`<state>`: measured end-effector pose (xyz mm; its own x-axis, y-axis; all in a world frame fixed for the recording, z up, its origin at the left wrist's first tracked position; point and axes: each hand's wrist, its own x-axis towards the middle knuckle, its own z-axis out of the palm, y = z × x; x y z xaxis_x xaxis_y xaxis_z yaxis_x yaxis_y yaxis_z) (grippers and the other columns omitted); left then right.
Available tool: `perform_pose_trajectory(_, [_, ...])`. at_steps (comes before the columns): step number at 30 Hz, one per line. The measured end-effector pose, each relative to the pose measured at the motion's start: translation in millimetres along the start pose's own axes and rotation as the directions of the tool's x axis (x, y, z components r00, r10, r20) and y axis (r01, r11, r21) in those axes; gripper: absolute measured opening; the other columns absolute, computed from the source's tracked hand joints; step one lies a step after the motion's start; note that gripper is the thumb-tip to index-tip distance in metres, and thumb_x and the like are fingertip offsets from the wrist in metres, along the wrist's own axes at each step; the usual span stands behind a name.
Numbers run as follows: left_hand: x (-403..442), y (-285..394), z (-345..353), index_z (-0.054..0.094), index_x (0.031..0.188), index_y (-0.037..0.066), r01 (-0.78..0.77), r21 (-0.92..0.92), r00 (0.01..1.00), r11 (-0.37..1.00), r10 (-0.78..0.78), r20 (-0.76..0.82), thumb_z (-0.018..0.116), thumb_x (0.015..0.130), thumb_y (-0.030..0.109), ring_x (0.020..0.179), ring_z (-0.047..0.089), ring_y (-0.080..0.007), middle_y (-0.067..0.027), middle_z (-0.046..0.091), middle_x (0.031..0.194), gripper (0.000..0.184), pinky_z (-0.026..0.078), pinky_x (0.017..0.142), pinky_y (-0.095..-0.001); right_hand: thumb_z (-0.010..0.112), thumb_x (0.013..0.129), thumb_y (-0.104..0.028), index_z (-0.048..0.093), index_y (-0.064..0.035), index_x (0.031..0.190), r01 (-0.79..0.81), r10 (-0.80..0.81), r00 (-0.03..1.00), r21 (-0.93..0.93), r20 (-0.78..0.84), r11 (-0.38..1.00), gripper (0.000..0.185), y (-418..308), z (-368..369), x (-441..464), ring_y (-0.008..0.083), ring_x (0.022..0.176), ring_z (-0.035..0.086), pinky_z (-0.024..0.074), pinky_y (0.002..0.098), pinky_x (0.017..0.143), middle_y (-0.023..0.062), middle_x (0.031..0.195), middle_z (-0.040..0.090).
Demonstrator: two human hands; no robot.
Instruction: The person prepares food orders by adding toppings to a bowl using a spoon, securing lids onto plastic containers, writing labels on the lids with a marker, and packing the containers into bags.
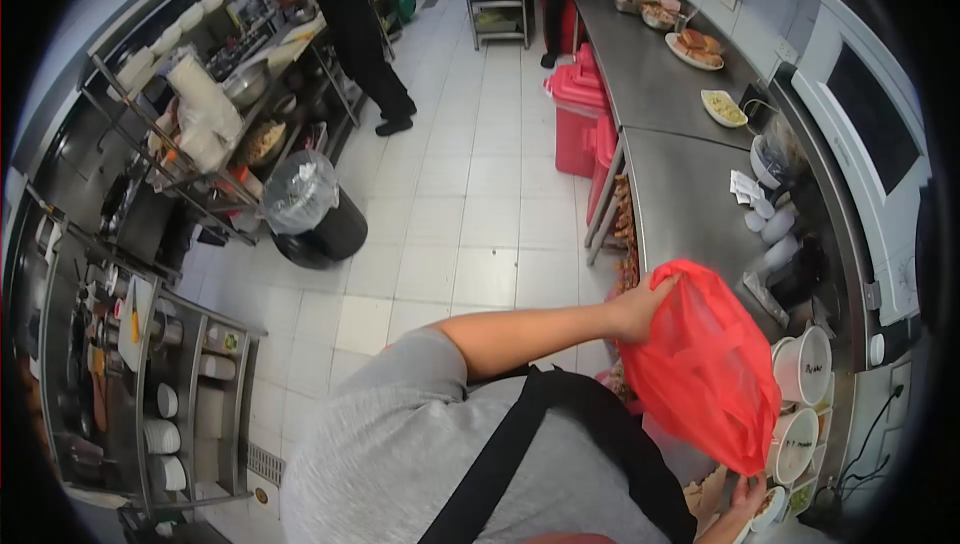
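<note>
A red translucent bag (705, 369) is stretched between my two hands over the right-hand counter. My left hand (640, 310) grips its upper left edge, with the fingers closed round the material. At the bag's lower corner is my right hand (745, 499), its fingers pinched on the edge and partly covered by the red material. Two white labelled tubs (803, 366) stand just right of the bag. Below them, near my right hand, lie a small white bowl (768, 509) with food and some brown paper (705, 492).
A steel counter (680, 194) runs ahead, bearing plates of food (697, 49) and white utensils. Red bins (580, 109) stand beside it. A lined black bin (320, 229) and steel shelving (200, 324) are at left. Two people in dark clothes stand farther off.
</note>
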<state>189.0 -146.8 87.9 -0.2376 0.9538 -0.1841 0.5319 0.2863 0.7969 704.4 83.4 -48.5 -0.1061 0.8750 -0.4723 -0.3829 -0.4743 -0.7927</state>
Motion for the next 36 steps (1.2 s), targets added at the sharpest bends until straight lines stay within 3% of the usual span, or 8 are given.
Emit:
perform_pose_trajectory(9, [6.1,-11.9,-8.7,0.001,0.144,0.006,-0.025,0.010,1.000,1.000,0.025,-0.010,0.075,0.065,0.018,0.121,0.037,-0.0434,-0.0298,0.015,0.137,0.109,0.040,0.099,-0.0387,0.052,0.081,-0.001,0.051,0.0084,0.104,0.076,-0.074,0.996,0.043,-0.049,0.996,0.025,-5.7,12.3,-66.9,0.0289,0.100,0.056,0.0514,0.0389,0.087,0.0164,0.105,0.057])
perform_pose_trajectory(16, [36.5,-37.7,10.9,0.008,0.142,0.002,-0.093,0.071,0.991,0.993,0.099,-0.087,0.072,0.056,0.009,0.126,0.029,-0.0468,-0.0362,0.017,0.135,0.107,0.032,0.104,-0.0413,0.051,0.079,0.003,0.052,0.0086,0.098,0.165,-0.156,0.982,0.096,-0.103,0.982,0.020,-10.6,16.9,-198.1,0.0306,0.098,0.057,0.0517,0.0392,0.088,0.0175,0.100,0.057])
perform_pose_trajectory(18, [39.7,-35.1,15.0,0.011,0.140,-0.004,-0.156,0.083,0.982,0.984,0.164,-0.099,0.072,0.056,0.011,0.129,0.023,-0.0468,-0.0344,0.021,0.136,0.105,0.025,0.108,-0.0421,0.054,0.079,0.000,0.048,0.0061,0.117,0.085,-0.077,0.987,0.054,-0.138,0.995,0.040,-1.0,-2.2,-242.4,0.0303,0.102,0.057,0.0516,0.0414,0.088,0.0177,0.114,0.055])
perform_pose_trajectory(20, [41.3,-27.1,18.2,0.009,0.139,-0.007,-0.220,0.052,0.966,0.974,0.225,-0.124,0.073,0.056,0.010,0.128,0.025,-0.0448,-0.0330,0.024,0.135,0.106,0.026,0.107,-0.0419,0.057,0.082,-0.005,0.048,0.0048,0.118,0.236,-0.239,0.944,-0.044,-0.225,0.971,0.039,9.6,69.6,-309.8,0.0303,0.100,0.059,0.0527,0.0422,0.085,0.0175,0.112,0.058])
perform_pose_trajectory(21, [39.1,-21.5,19.3,0.010,0.140,-0.004,-0.267,0.109,0.939,0.957,0.284,-0.192,0.071,0.056,0.006,0.120,0.036,-0.0476,-0.0349,0.032,0.128,0.104,0.034,0.103,-0.0416,0.058,0.082,-0.008,0.047,0.0044,0.119,0.166,-0.174,0.945,-0.055,-0.275,0.985,0.040,12.1,73.4,-331.2,0.0303,0.097,0.060,0.0550,0.0421,0.081,0.0174,0.111,0.058])
perform_pose_trajectory(24, [42.0,-2.8,19.2,0.008,0.141,-0.001,-0.259,0.069,0.954,0.963,0.266,-0.135,0.070,0.060,0.003,0.116,0.041,-0.0463,-0.0322,0.015,0.136,0.102,0.042,0.095,-0.0414,0.058,0.085,-0.015,0.046,0.0022,0.122,0.053,-0.073,0.946,-0.073,-0.316,0.996,0.043,24.2,92.3,-384.0,0.0298,0.090,0.064,0.0593,0.0405,0.068,0.0177,0.111,0.059])
perform_pose_trajectory(28, [48.3,9.6,33.5,0.009,0.141,0.000,-0.308,0.022,0.950,0.951,0.308,-0.057,0.069,0.062,0.001,0.114,0.043,-0.0463,-0.0298,0.016,0.135,0.099,0.044,0.093,-0.0402,0.056,0.087,-0.023,0.045,-0.0008,0.124,-0.002,-0.008,0.953,-0.034,-0.302,0.999,0.045,33.4,166.9,-405.9,0.0297,0.082,0.066,0.0606,0.0381,0.056,0.0188,0.110,0.059])
perform_pose_trajectory(36, [20.3,-3.9,50.3,0.006,0.140,-0.006,-0.404,0.010,0.909,0.915,0.400,0.119,0.075,0.067,0.017,0.124,0.033,-0.0418,-0.0284,0.021,0.135,0.103,0.034,0.102,-0.0391,0.047,0.092,-0.020,0.047,-0.0010,0.120,-0.083,0.086,0.996,0.118,-0.020,0.990,0.034,57.9,292.4,-323.1,0.0283,0.082,0.066,0.0596,0.0385,0.058,0.0169,0.107,0.060])
